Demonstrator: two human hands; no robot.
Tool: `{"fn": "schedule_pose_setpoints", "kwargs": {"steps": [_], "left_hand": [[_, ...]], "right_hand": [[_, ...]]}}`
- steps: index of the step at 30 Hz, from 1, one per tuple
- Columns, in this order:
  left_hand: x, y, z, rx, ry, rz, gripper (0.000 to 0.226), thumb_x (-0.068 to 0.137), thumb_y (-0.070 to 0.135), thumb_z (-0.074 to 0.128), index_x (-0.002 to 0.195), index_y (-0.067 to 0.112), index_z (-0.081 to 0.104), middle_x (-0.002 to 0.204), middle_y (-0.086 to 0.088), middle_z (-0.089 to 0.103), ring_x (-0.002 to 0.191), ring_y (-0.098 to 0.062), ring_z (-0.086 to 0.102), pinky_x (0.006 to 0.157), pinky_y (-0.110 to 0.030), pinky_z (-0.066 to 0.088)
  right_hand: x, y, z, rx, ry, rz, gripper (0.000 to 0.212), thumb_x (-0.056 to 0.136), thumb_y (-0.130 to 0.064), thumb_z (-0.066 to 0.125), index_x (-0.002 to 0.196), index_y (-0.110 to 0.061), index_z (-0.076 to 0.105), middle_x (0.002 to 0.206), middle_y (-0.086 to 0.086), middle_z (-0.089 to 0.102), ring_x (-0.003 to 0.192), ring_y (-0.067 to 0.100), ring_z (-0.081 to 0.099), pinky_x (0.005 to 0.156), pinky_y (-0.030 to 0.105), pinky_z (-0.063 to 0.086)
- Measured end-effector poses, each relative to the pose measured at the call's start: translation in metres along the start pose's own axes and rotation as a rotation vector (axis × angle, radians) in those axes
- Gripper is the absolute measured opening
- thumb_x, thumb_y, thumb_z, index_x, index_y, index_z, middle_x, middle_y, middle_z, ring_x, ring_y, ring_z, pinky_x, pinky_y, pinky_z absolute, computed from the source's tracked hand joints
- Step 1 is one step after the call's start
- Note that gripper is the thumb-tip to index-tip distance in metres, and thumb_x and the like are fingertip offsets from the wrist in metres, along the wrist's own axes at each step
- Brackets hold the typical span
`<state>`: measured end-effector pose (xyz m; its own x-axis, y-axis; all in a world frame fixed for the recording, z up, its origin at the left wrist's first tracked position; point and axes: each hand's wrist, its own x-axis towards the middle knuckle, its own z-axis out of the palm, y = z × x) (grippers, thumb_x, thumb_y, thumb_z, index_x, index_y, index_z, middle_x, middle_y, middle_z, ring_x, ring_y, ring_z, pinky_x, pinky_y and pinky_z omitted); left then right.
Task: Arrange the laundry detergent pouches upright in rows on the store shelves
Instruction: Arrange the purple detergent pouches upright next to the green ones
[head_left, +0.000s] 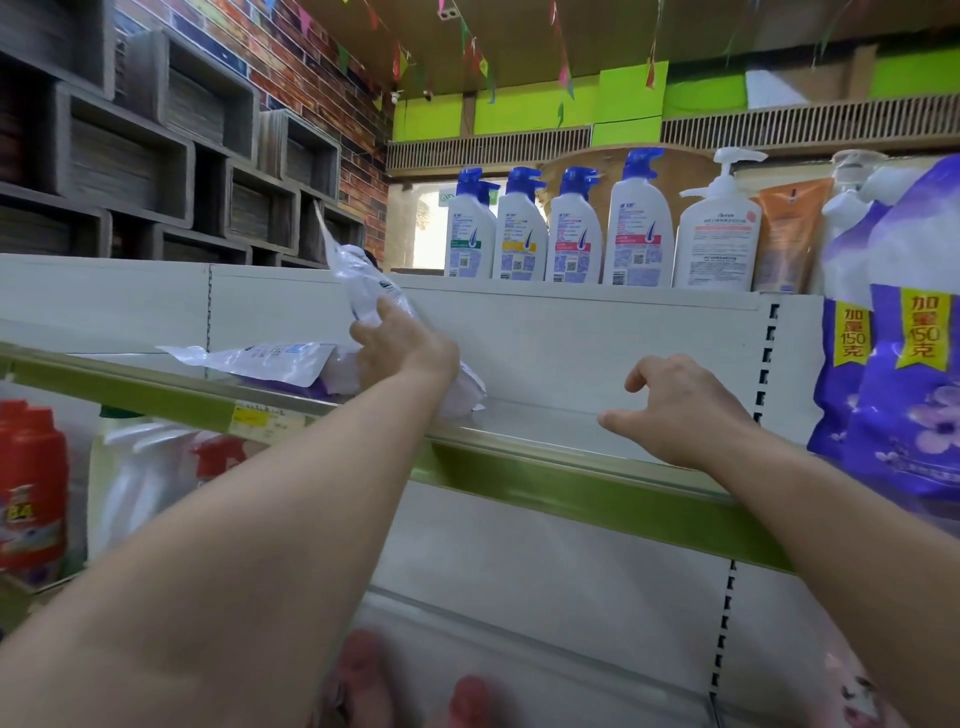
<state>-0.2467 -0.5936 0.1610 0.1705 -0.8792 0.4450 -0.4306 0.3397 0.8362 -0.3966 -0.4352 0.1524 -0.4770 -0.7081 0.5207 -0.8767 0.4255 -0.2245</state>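
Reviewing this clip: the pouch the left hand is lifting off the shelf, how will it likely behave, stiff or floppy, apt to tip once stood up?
Probably floppy: the pouch bends above the left hand, its top corner trailing up thin. It may tip when stood, since another pouch lies slumped flat on the shelf. Its glossy film could be slippery.

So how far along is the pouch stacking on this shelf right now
Done: two purple pouches stand upright at the shelf's right end. In hand: the left hand grips a pale pouch, tilted, its base low on the shelf. The right hand hovers open over the bare middle stretch. Left: another pouch lies flat at the left, and the middle gap needs filling.
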Motion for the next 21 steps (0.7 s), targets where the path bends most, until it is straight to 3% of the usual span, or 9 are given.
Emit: {"fn": "schedule_pose_setpoints", "kwargs": {"steps": [2,6,12,18,21], "left_hand": [[-0.006,0.003,0.003,0.022,0.006,0.07,0.07,0.083,0.02,0.059,0.145,0.02,0.025,0.135,-0.016,0.035,0.114,-0.038,0.05,0.091,-0.041,0.041],[-0.018,0.006,0.008,0.086,0.04,0.214,0.076,0.084,0.021,0.061,0.148,0.021,0.019,0.133,-0.017,0.036,0.113,-0.036,0.048,0.09,-0.043,0.042],[-0.033,0.009,0.016,0.23,0.059,0.404,0.082,0.085,0.026,0.063,0.15,0.023,0.012,0.139,-0.016,0.03,0.117,-0.034,0.043,0.092,-0.042,0.039],[-0.042,0.01,0.02,0.264,0.031,0.518,0.087,0.088,0.033,0.063,0.151,0.022,0.004,0.144,-0.017,0.025,0.12,-0.034,0.041,0.096,-0.042,0.038],[-0.047,0.01,0.021,0.285,0.025,0.553,0.085,0.09,0.029,0.06,0.151,0.023,0.002,0.146,-0.017,0.021,0.123,-0.035,0.038,0.097,-0.042,0.036]], "right_hand": [[0.0,0.0,0.0,0.012,0.008,0.003,0.052,0.083,-0.048,0.061,0.123,-0.018,0.049,0.129,0.006,0.045,0.115,0.025,0.048,0.095,0.038,0.041],[0.003,0.0,0.0,0.07,0.027,0.008,0.056,0.083,-0.048,0.063,0.127,-0.016,0.047,0.13,0.007,0.047,0.114,0.025,0.049,0.092,0.037,0.042],[0.016,-0.016,0.002,0.489,0.073,0.036,0.074,0.08,-0.059,0.06,0.133,-0.011,0.041,0.133,0.008,0.048,0.117,0.024,0.048,0.086,0.034,0.04],[0.033,-0.046,0.001,0.739,0.117,0.042,0.091,0.075,-0.068,0.059,0.14,-0.01,0.033,0.141,0.006,0.043,0.125,0.024,0.043,0.086,0.033,0.035],[0.037,-0.058,0.0,0.844,0.076,0.057,0.094,0.069,-0.073,0.059,0.136,-0.01,0.039,0.136,0.003,0.048,0.12,0.023,0.047,0.088,0.038,0.041]]}}
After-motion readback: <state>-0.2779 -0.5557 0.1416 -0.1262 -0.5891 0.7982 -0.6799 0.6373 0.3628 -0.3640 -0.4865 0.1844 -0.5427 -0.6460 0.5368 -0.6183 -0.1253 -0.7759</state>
